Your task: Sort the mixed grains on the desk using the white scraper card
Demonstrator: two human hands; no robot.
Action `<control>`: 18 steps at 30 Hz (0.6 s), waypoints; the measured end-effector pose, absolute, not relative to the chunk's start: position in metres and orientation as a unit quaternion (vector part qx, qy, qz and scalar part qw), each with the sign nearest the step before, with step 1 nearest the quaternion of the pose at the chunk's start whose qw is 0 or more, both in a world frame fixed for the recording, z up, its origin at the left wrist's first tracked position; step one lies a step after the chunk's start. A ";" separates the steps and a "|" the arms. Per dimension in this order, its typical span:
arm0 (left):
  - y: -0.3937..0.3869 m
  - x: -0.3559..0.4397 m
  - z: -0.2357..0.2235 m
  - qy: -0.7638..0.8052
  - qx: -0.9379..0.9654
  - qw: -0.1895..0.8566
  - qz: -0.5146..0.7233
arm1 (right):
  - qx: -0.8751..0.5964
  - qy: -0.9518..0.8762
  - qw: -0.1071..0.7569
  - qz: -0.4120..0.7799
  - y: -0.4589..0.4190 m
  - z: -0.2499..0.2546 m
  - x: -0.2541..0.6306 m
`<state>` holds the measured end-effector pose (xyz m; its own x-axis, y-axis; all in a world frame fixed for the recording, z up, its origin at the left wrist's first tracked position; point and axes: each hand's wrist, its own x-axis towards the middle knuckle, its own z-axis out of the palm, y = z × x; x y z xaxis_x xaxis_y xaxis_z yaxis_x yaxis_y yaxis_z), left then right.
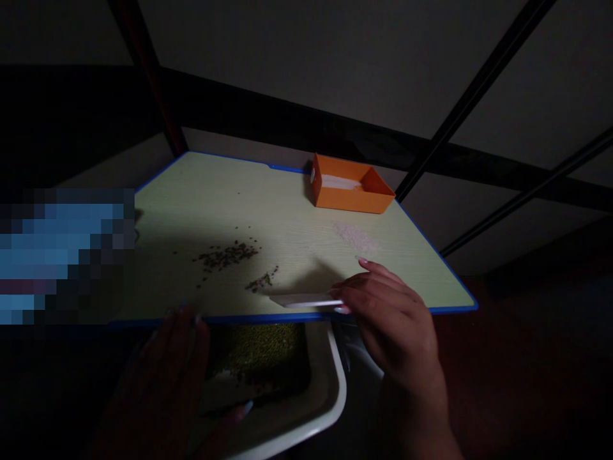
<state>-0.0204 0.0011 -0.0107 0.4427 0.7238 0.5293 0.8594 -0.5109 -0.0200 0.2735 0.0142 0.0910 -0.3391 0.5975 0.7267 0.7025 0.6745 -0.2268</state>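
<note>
My right hand [387, 313] pinches a thin white flat card [306, 300] just above the near part of the pale yellow board [287, 223]. To the card's left lies a small heap of mixed greenish and dark bits [262, 281]. Farther left is a larger scatter of dark beans or seeds [227, 255]. Pale rice-like grains [355, 236] are spread beyond my right hand. In deep shadow, my left hand [167, 364] rests by the board's near edge, fingers stretched out and thumb apart over a white basin [338, 390]. Small green beans [263, 345] lie in that basin.
An orange box [354, 199] holding white grains stands at the board's far right. Blue trim [450, 309] edges the board. Dark-framed panels [287, 64] rise behind it. A pixelated bluish patch [62, 255] hides the left side. The room is dim.
</note>
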 end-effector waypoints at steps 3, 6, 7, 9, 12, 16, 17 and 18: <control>0.001 -0.020 -0.010 -0.477 -0.836 0.142 -0.233 | -0.397 -0.816 0.416 -0.054 0.015 0.091 0.274; 0.000 -0.020 -0.010 -0.487 -0.833 0.147 -0.217 | -0.395 -0.814 0.422 -0.058 0.016 0.091 0.276; 0.000 -0.020 -0.011 -0.484 -0.834 0.149 -0.218 | -0.395 -0.813 0.423 -0.059 0.016 0.091 0.277; 0.001 -0.022 -0.013 -0.482 -0.834 0.151 -0.220 | -0.397 -0.812 0.423 -0.060 0.014 0.091 0.277; 0.003 -0.024 -0.017 -0.481 -0.833 0.155 -0.227 | -0.401 -0.814 0.417 -0.055 0.012 0.091 0.274; 0.003 -0.023 -0.016 -0.463 -0.835 0.163 -0.247 | -0.390 -0.818 0.419 -0.060 0.011 0.092 0.269; 0.003 -0.022 -0.014 -0.470 -0.834 0.155 -0.244 | -0.388 -0.818 0.421 -0.062 0.011 0.092 0.268; 0.002 -0.021 -0.013 -0.478 -0.832 0.144 -0.240 | -0.388 -0.817 0.422 -0.064 0.011 0.092 0.267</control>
<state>-0.0212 0.0022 -0.0130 0.4275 0.7264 0.5382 0.8651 -0.5015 -0.0103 0.2670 0.0110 0.0922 -0.3430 0.5806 0.7384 0.6878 0.6907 -0.2236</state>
